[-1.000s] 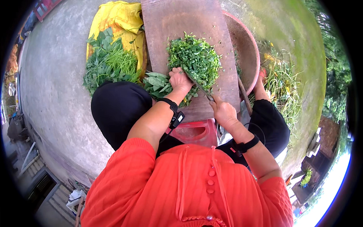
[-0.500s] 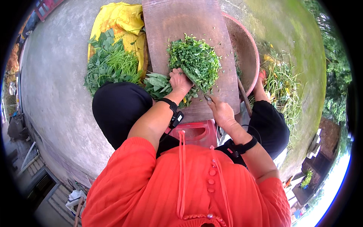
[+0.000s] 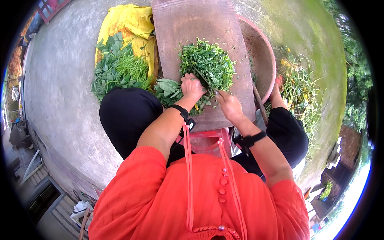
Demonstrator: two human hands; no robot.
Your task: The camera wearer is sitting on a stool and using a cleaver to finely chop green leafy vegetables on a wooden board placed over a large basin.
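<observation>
My right hand (image 3: 230,105) is closed round the handle of a knife (image 3: 202,78), whose dark blade slants up and left beside my left knuckles. My left hand (image 3: 192,86), fingers curled, presses a bunch of leafy green stems (image 3: 169,90) onto the wooden board (image 3: 196,24). Leaves of that bunch stick out left of my wrist, and cut ends show under it. A heap of finely chopped greens (image 3: 208,62) lies beyond the blade, with small bits scattered about. The blade's lower edge is hidden among the greens.
Left of the board, whole long-stemmed greens (image 3: 122,70) lie on a yellow sack (image 3: 126,24). A wide reddish basin (image 3: 264,54) stands under the board's right side, a wooden stick (image 3: 260,103) beside it. Stripped stems (image 3: 300,86) litter the ground. A red plastic stool (image 3: 208,141) is near me.
The knife and my right hand have shifted slightly up and left, the blade now closer to my left fingers. My left hand keeps its hold; the whole view has shifted a little.
</observation>
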